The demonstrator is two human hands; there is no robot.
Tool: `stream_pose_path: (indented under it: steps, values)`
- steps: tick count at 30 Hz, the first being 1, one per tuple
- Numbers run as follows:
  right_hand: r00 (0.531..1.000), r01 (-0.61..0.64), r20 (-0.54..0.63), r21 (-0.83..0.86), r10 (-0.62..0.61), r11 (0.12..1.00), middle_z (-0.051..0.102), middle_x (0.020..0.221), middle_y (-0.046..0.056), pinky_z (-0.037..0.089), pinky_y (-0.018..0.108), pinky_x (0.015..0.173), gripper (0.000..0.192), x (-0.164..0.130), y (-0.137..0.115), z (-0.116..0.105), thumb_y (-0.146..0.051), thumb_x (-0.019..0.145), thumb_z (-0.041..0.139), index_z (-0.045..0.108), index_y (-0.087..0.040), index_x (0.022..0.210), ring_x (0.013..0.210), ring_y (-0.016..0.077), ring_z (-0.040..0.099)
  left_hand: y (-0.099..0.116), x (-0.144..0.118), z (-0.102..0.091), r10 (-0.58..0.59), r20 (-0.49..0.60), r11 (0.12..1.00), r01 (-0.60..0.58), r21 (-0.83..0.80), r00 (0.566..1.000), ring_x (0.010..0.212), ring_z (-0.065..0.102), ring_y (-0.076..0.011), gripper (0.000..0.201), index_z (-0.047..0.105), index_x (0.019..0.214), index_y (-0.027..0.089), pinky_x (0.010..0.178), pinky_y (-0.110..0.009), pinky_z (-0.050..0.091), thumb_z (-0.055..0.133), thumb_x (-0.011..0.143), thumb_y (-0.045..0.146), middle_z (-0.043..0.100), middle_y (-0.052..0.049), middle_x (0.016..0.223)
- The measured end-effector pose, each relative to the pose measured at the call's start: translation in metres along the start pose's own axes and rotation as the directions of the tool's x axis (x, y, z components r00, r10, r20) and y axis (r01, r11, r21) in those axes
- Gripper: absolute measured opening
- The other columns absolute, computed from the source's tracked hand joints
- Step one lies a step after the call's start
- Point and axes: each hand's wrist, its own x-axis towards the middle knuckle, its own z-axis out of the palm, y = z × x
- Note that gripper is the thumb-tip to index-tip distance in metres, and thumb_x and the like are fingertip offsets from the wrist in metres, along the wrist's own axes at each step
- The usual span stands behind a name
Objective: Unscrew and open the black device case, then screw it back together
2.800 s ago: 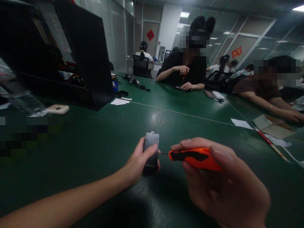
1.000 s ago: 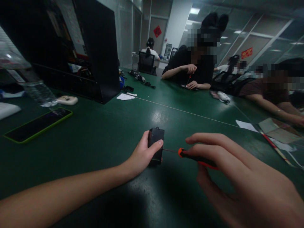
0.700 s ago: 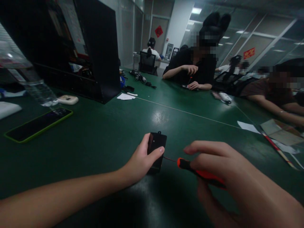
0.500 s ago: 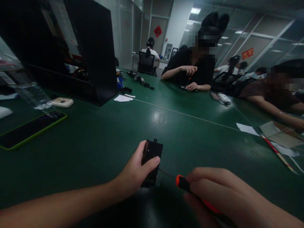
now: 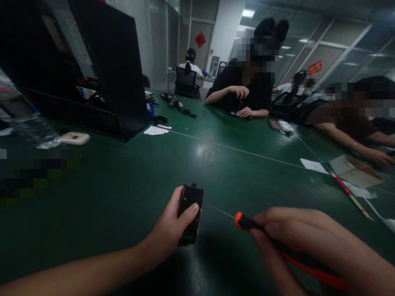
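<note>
My left hand (image 5: 173, 224) is closed around a flat black rectangular box (image 5: 191, 195) with a small round tab at its far end. The thumb lies across its top face, and the box is tilted above the table. In my right hand (image 5: 296, 234) is an orange-and-black screwdriver (image 5: 247, 222), held by its handle. Its thin metal shaft points left towards the box, and the tip appears apart from the box's right side. The palm side of my left fingers is hidden by the box.
The green table (image 5: 247, 176) spreads ahead. To the left are a large black open case (image 5: 114, 74), a plastic bottle (image 5: 37, 127) and a pale oval case (image 5: 75, 138). Papers (image 5: 314, 165) and an open cardboard box (image 5: 354, 170) lie right. A co-worker (image 5: 243, 90) sits across.
The screwdriver has moved right, away from the black box, and more of its shaft shows. The whole scene has shifted slightly left in view; my left hand keeps its hold.
</note>
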Motion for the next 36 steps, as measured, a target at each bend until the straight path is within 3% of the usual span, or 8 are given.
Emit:
stream_pose_path:
  steps: [4, 9, 21, 26, 31, 36]
  values:
    - [0.996, 0.066, 0.052, 0.019, -0.066, 0.998, 0.076, 0.094, 0.002, 0.063, 0.021, 0.062, 0.013, 0.005, -0.005, -0.001, -0.026, 0.093, 0.064, 0.064, -0.026, 0.106, 0.076, 0.0176, 0.077, 0.008, -0.004, 0.003, 0.023, 0.015, 0.999, -0.024, 0.049, 1.000, 0.066, 0.059, -0.0107, 0.038, 0.046, 0.118, 0.023, 0.056, -0.022, 0.046, 0.062, 0.094, 0.047, 0.061, -0.002, 0.097]
    - [0.987, 0.085, 0.130, 0.084, -0.095, 0.993, 0.076, 0.096, 0.001, 0.062, 0.020, 0.064, 0.027, 0.013, -0.008, 0.001, -0.009, 0.088, 0.064, 0.061, -0.026, 0.109, 0.077, 0.0165, 0.077, 0.013, -0.006, 0.002, 0.051, 0.010, 0.994, -0.051, 0.094, 0.999, 0.065, 0.057, -0.0109, 0.033, 0.048, 0.112, 0.020, 0.060, -0.023, 0.046, 0.062, 0.094, 0.044, 0.059, 0.000, 0.087]
    - [0.953, 0.106, 0.281, 0.027, -0.109, 0.994, 0.076, 0.098, 0.003, 0.061, 0.018, 0.065, 0.019, 0.006, -0.013, -0.001, -0.010, 0.088, 0.060, 0.066, -0.024, 0.100, 0.073, 0.0144, 0.075, 0.012, -0.005, 0.000, 0.067, -0.009, 0.991, -0.066, 0.113, 0.998, 0.087, 0.061, -0.0175, 0.026, 0.048, 0.106, 0.021, 0.073, -0.027, 0.049, 0.061, 0.094, 0.041, 0.062, -0.003, 0.099]
    - [0.944, 0.197, 0.257, 0.068, -0.208, 0.978, 0.076, 0.105, 0.003, 0.061, 0.018, 0.071, 0.032, 0.006, -0.017, 0.000, -0.009, 0.085, 0.061, 0.065, -0.024, 0.113, 0.080, 0.0150, 0.076, 0.013, -0.005, 0.000, 0.081, 0.008, 0.989, -0.082, 0.127, 0.997, 0.081, 0.056, -0.0160, 0.025, 0.049, 0.104, 0.022, 0.071, -0.026, 0.047, 0.060, 0.095, 0.042, 0.058, -0.001, 0.092]
    - [0.974, 0.142, 0.177, 0.011, -0.142, 0.990, 0.075, 0.108, 0.004, 0.063, 0.019, 0.069, 0.032, 0.012, -0.023, -0.005, -0.009, 0.083, 0.058, 0.065, -0.026, 0.109, 0.087, 0.0174, 0.076, 0.013, -0.006, -0.001, 0.088, 0.053, 0.985, -0.095, 0.147, 0.995, 0.090, 0.060, -0.0202, 0.033, 0.053, 0.119, 0.023, 0.078, -0.030, 0.048, 0.063, 0.093, 0.041, 0.062, -0.005, 0.101]
    - [0.948, 0.231, 0.239, -0.060, -0.211, 0.971, 0.076, 0.103, 0.006, 0.061, 0.018, 0.051, 0.020, 0.013, -0.019, -0.004, -0.017, 0.088, 0.058, 0.066, -0.024, 0.106, 0.069, 0.0160, 0.076, 0.008, -0.003, -0.003, 0.072, 0.040, 0.982, -0.078, 0.172, 0.997, 0.092, 0.062, -0.0213, 0.053, 0.041, 0.139, 0.030, 0.077, -0.031, 0.050, 0.064, 0.093, 0.040, 0.063, -0.005, 0.108]
